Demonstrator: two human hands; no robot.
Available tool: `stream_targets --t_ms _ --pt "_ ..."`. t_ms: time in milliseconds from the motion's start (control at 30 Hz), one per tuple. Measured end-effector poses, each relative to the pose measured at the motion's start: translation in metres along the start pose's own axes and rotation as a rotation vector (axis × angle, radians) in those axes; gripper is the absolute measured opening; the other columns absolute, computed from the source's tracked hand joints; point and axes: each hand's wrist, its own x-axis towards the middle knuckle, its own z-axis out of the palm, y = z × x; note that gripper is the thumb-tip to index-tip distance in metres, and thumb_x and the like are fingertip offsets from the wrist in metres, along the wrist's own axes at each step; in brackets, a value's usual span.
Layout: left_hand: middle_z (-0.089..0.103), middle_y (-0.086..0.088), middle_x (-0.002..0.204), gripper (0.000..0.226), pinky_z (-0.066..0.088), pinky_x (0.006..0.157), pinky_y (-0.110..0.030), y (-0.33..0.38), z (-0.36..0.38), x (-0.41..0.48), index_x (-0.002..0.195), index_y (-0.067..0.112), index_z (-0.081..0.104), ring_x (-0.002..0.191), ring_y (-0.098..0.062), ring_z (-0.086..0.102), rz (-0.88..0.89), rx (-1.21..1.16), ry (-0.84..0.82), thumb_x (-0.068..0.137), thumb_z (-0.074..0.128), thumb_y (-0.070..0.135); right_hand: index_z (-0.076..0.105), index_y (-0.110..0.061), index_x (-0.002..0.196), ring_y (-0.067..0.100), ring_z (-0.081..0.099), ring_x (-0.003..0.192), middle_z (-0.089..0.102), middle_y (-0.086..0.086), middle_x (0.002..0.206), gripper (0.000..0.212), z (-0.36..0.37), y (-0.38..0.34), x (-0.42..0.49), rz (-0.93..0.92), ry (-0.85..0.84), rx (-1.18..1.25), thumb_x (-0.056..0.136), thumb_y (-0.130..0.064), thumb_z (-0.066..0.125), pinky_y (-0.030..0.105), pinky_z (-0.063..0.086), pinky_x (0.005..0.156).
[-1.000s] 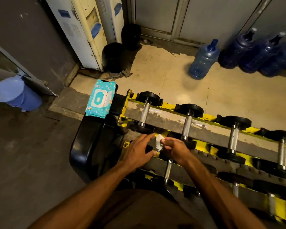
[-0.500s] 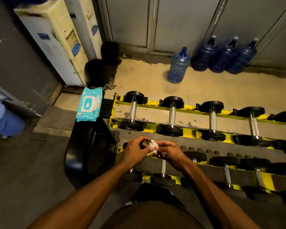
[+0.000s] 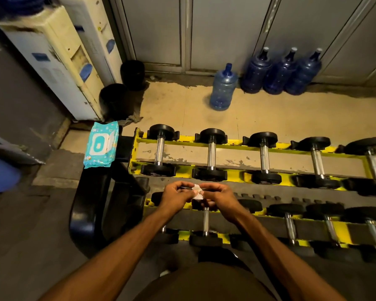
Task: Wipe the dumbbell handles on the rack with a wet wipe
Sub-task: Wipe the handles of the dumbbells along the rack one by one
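A small white wet wipe point(image 3: 197, 190) is pinched between my left hand point(image 3: 176, 195) and my right hand point(image 3: 218, 197), held in the air above the lower tier of the yellow dumbbell rack point(image 3: 237, 146). Black dumbbells with chrome handles lie in two rows: the upper row starts with a dumbbell point(image 3: 159, 151) at the left, and a lower-row handle point(image 3: 205, 221) shows just below my hands. The teal wet wipe pack point(image 3: 100, 144) lies on the black rack end to the left.
Two water dispensers point(image 3: 59, 61) stand at the back left with black bins point(image 3: 115, 101) beside them. Blue water jugs point(image 3: 223, 89) stand on the tiled floor beyond the rack. A blue container point(image 3: 0, 172) sits at the far left edge.
My head has tilted up and right, so more of the rack shows. Both hands lifted slightly off the lower dumbbell and now work the wipe between their fingertips.
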Motion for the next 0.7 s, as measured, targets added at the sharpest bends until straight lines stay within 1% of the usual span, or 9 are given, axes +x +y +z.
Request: stream_targets --t_ms 67,167,233,333,400,467,567,633,700 --pt "0.070 -0.004 0.077 0.013 0.046 0.047 -0.017 0.009 0.011 0.010 0.096 0.009 0.073 0.057 -0.005 0.062 -0.021 -0.042 0.020 0.085 0.076 0.004 0.072 -0.006 0.109 0.024 0.070 0.072 0.074 0.016 0.096 0.021 -0.011 -0.008 0.006 -0.041 -0.016 -0.008 0.092 0.000 0.063 0.025 0.055 0.055" --pt "0.071 -0.009 0.080 0.005 0.044 0.042 -0.016 0.020 0.031 0.027 0.092 0.008 0.074 0.061 -0.011 0.062 -0.089 -0.075 0.101 0.087 0.074 0.006 0.072 -0.009 0.112 0.027 0.072 0.092 0.075 0.013 0.103 0.030 -0.033 -0.014 0.018 -0.094 -0.090 -0.015 0.084 0.002 0.071 0.033 0.060 0.078" --pt "0.074 -0.010 0.088 0.009 0.047 0.046 -0.017 0.030 0.047 0.040 0.095 0.007 0.075 0.069 -0.015 0.065 -0.125 -0.092 0.133 0.086 0.075 0.008 0.072 -0.011 0.109 0.027 0.072 0.094 0.075 0.010 0.101 0.036 -0.048 -0.019 0.032 -0.138 -0.082 -0.080 0.077 0.004 0.077 0.037 0.059 0.084" --pt "0.076 -0.006 0.090 0.011 0.055 0.062 -0.024 0.043 0.068 0.056 0.097 0.011 0.076 0.076 -0.014 0.070 -0.144 -0.097 0.097 0.087 0.076 0.014 0.075 -0.009 0.102 0.024 0.074 0.090 0.076 0.007 0.095 0.029 -0.067 -0.031 0.053 -0.179 0.016 -0.149 0.076 0.002 0.079 0.037 0.060 0.081" --pt "0.076 -0.009 0.094 0.011 0.056 0.070 -0.025 0.045 0.080 0.068 0.100 0.009 0.076 0.077 -0.013 0.069 -0.131 -0.075 0.110 0.090 0.073 0.013 0.077 -0.013 0.095 0.021 0.074 0.086 0.077 0.004 0.090 0.022 -0.081 -0.039 0.065 -0.168 0.025 -0.171 0.077 -0.002 0.079 0.034 0.061 0.077" --pt "0.075 -0.007 0.102 0.013 0.054 0.074 -0.019 0.041 0.085 0.078 0.104 0.013 0.074 0.086 -0.010 0.067 -0.051 0.065 0.161 0.092 0.071 0.013 0.077 -0.012 0.091 0.017 0.074 0.082 0.077 0.003 0.087 0.017 -0.097 -0.045 0.082 -0.131 0.064 -0.206 0.076 -0.005 0.080 0.030 0.060 0.073" --pt "0.062 0.012 0.117 0.032 0.050 0.093 -0.024 0.033 0.081 0.083 0.123 0.023 0.067 0.107 -0.006 0.059 0.086 0.464 0.131 0.091 0.070 0.022 0.077 -0.007 0.088 0.017 0.073 0.075 0.076 0.005 0.082 0.014 -0.112 -0.054 0.110 -0.115 0.142 -0.315 0.075 -0.004 0.082 0.029 0.060 0.066" --pt "0.052 0.011 0.126 0.046 0.047 0.100 -0.029 0.028 0.077 0.084 0.137 0.027 0.057 0.117 -0.008 0.052 0.166 0.733 0.062 0.092 0.067 0.028 0.077 -0.013 0.080 0.017 0.072 0.071 0.075 0.002 0.077 0.010 -0.112 -0.057 0.126 -0.137 0.147 -0.462 0.075 -0.006 0.082 0.030 0.060 0.063" --pt "0.052 0.008 0.130 0.052 0.047 0.101 -0.030 0.025 0.074 0.084 0.142 0.029 0.053 0.119 -0.012 0.052 0.246 0.886 0.023 0.091 0.065 0.032 0.078 -0.014 0.077 0.012 0.069 0.065 0.074 0.000 0.075 0.008 -0.111 -0.057 0.139 -0.212 0.122 -0.642 0.076 -0.008 0.082 0.025 0.057 0.061"
